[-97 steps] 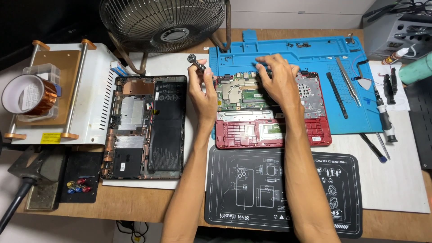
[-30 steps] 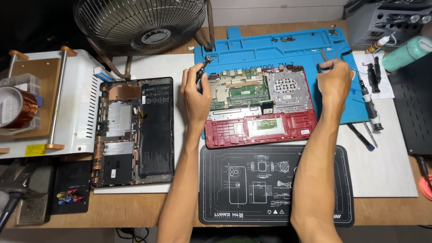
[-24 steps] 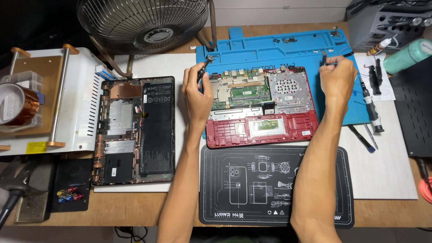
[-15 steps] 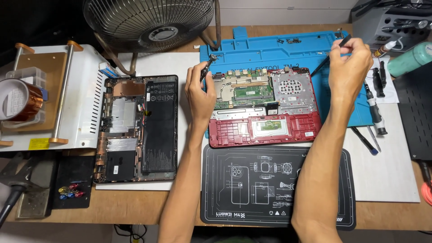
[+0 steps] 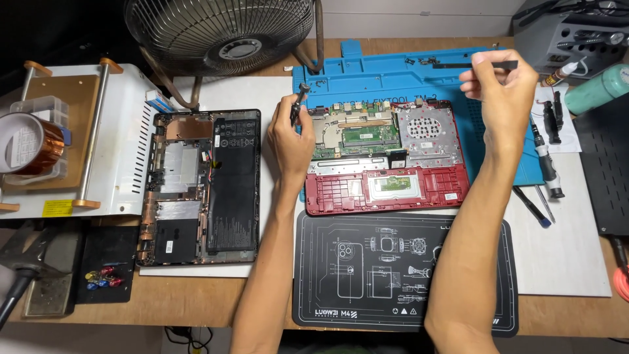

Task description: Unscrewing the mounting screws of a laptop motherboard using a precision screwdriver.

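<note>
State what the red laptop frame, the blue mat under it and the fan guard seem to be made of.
Red laptop frame: likely moulded plastic, matt with ribs. Blue mat: probably silicone rubber, dull with moulded compartments. Fan guard: thin metal wire, dark finish.

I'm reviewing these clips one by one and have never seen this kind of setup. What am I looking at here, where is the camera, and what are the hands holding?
There is no machine: the camera sits on a person's head and looks down at their two bare hands over a wooden workbench.

The left hand holds a small screwdriver upright beside an opened red laptop, whose circuit board and metal parts are exposed. The right hand is raised over the blue work mat and pinches a thin dark tool.

Left of the laptop lies its separated black bottom cover on a white sheet. Nearer the person is a black mat with printed drawings. A fan stands at the back, a roll of amber tape at far left, and more hand tools lie at the right.
</note>
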